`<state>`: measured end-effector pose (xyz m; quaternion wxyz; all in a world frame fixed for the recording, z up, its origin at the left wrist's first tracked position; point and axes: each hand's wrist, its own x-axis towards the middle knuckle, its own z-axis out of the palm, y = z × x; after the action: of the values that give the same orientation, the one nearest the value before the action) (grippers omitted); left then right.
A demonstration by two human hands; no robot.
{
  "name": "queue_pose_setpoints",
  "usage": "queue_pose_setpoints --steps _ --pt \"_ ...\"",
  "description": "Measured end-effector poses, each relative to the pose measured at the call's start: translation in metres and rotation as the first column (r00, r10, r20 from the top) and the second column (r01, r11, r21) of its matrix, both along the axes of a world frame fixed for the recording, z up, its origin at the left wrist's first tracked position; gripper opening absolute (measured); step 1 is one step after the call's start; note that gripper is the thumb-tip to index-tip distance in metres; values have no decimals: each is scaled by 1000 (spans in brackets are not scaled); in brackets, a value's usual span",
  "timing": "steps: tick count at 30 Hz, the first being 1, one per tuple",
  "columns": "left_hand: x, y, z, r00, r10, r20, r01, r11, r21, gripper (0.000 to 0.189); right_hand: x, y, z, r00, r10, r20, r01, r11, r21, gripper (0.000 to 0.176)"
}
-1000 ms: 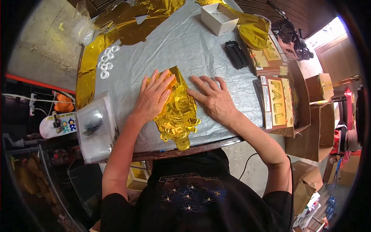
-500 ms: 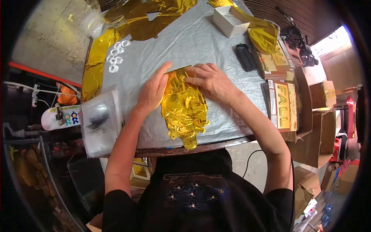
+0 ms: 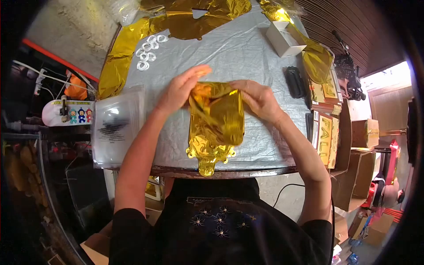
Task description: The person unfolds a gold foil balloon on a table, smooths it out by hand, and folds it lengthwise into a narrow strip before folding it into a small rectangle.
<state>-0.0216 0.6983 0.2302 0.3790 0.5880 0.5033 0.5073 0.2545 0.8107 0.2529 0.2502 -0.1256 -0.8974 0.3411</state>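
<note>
A gold foil balloon [image 3: 207,152], deflated and partly folded, lies before me near the table's front edge, its tabbed neck pointing toward me. Its upper flap is lifted and blurred by motion. At the flap's upper right corner, my right hand [image 3: 260,99] pinches the foil between thumb and fingers. My left hand [image 3: 180,92] is beside the upper left edge, with its fingers stretched out past the foil and the thumb close to it. Whether the left palm presses on the foil is hidden.
White ribbon rolls [image 3: 148,54] lie at the upper left, above clear plastic bags [image 3: 115,132]. More gold foil [image 3: 115,70] runs along the far edges. At right are a white box [image 3: 285,42], a black tray [image 3: 295,82] and printed packages [image 3: 326,137] beside cardboard boxes [image 3: 360,176].
My right hand has moved right and now lifts a foil flap, which has come down over the balloon's middle. My left hand stays by the upper left edge. The view has shifted slightly.
</note>
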Motion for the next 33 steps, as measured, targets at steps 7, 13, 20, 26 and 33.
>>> queue_pose_setpoints --steps 7,13,20,26,33 --pt "-15 3 28 884 -295 364 353 930 -102 66 -15 8 -6 969 -237 -73 139 760 -634 25" --pt "-19 6 31 905 -260 336 332 926 -178 109 -22 18 -25 938 -308 -160 130 738 -662 20" --pt "7 18 36 987 -107 -117 103 994 -44 130 -28 13 -18 928 -362 -85 234 745 -625 18" --pt "16 20 23 963 68 -261 -33 990 135 133 -33 8 -15 900 -412 -141 221 711 -668 16" --pt "33 35 13 963 223 150 -236 969 75 65 -39 10 -24 895 -413 -167 223 740 -635 20"
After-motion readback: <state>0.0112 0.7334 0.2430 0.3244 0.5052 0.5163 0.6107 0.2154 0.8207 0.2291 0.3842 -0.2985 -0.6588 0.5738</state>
